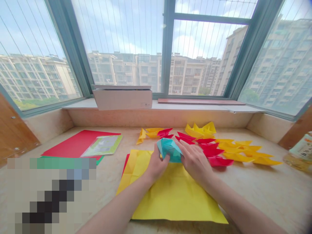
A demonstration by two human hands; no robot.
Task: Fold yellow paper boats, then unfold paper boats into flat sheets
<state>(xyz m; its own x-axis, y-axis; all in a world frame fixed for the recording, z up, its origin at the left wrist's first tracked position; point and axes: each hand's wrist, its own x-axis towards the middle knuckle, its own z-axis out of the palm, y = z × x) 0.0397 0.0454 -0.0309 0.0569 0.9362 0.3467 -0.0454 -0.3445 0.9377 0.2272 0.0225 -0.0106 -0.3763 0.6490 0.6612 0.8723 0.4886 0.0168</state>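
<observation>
A folded piece of turquoise paper (pixel 170 149) is held up between my two hands, above a stack of yellow paper sheets (pixel 175 195). My left hand (pixel 157 164) grips its left side, with the thumb at the lower front edge. On the right side, my right hand (pixel 193 157) closes on the paper with its fingers along the edge. Behind and to the right lie red folded paper boats (pixel 212 150) and yellow folded paper boats (pixel 243 151). More yellow folded paper (pixel 201 130) stands at the back near the wall.
Red sheets (pixel 70 143) and a clear packet with a green edge (pixel 103 145) lie on the left of the stone counter (pixel 255 195). A white box (pixel 123 98) sits on the window sill. A bottle (pixel 301 152) stands at the far right. The lower left is pixelated.
</observation>
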